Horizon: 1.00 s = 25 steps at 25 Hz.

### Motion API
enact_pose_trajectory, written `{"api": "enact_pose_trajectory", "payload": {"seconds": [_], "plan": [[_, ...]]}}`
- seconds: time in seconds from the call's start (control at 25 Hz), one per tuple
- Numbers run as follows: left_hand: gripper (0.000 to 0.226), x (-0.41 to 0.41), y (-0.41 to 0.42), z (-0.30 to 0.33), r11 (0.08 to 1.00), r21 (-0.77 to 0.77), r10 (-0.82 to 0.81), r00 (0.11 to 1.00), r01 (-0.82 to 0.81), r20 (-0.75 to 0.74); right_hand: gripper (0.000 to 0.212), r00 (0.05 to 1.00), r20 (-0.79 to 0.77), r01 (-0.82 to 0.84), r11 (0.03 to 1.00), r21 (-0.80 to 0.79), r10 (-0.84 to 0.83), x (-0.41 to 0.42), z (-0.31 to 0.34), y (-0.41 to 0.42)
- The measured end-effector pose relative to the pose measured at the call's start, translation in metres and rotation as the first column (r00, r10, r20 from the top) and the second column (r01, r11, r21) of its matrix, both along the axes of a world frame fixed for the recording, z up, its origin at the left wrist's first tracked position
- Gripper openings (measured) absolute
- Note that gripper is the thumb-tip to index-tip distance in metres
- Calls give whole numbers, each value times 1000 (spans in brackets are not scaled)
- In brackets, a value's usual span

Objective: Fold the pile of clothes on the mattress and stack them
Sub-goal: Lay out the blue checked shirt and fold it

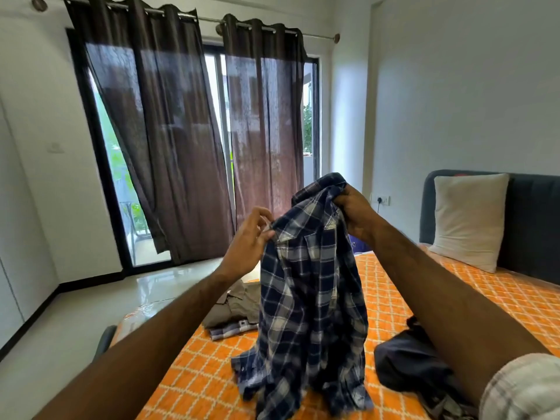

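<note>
The plaid shirt (309, 298) hanging from my hands blocks the middle of the mattress (394, 286). Folded clothes (233, 310) lie just left of it, a dark heap (412, 362) to the right. Bare orange cover runs open toward the pillow (469, 219).

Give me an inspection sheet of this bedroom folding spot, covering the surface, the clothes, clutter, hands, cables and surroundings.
Surface: mattress under an orange patterned cover.
Job's things: blue plaid shirt held up, its hem touching the cover; folded stack, olive garment on top, behind it to the left; dark unfolded clothes heaped on the right.
Clutter: nothing seen.
Hands: left hand pinches the shirt's upper left edge; right hand grips its bunched top.
Cables: a thin cord hangs from the wall socket.
Surroundings: pillow leaning on the dark headboard; brown curtains over a glass door; glossy floor.
</note>
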<state>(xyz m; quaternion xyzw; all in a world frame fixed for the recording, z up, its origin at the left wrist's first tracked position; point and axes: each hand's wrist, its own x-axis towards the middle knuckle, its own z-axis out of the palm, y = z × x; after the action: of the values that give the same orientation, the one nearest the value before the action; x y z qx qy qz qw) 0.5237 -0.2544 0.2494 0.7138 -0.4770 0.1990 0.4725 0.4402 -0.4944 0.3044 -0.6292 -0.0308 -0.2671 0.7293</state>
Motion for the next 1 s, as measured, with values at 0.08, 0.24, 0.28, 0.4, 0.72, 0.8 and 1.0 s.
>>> {"api": "enact_pose_trajectory", "payload": {"seconds": [0.08, 0.24, 0.28, 0.4, 0.72, 0.8, 1.0], "plan": [[25, 6, 4, 8, 996, -86, -11, 997, 4, -81, 27, 1000, -10, -11, 1000, 1, 11, 7, -3, -2], [27, 19, 8, 18, 970, -225, -177, 902, 92, -394, 26, 996, 9, -92, 996, 23, 92, 14, -9, 2], [24, 20, 8, 18, 967, -231, -198, 881, 104, -429, 26, 995, 15, -103, 994, 16, 103, 13, -9, 3], [18, 20, 11, 17, 968, -231, -226, 757, 102, -614, 27, 986, 23, -166, 986, -33, 167, 9, -10, 3], [40, -11, 3, 10, 923, 73, -236, 704, 379, -669, 37, 981, -2, -193, 977, -85, 194, 11, -18, 10], [41, -13, -2, 8, 945, 208, -136, 883, 251, -449, 35, 982, 25, -187, 978, -90, 190, 10, -18, 14], [42, -13, -9, -1, 974, 221, 90, 979, -48, -181, 32, 974, 69, -213, 975, -65, 218, 3, -22, 13]]}}
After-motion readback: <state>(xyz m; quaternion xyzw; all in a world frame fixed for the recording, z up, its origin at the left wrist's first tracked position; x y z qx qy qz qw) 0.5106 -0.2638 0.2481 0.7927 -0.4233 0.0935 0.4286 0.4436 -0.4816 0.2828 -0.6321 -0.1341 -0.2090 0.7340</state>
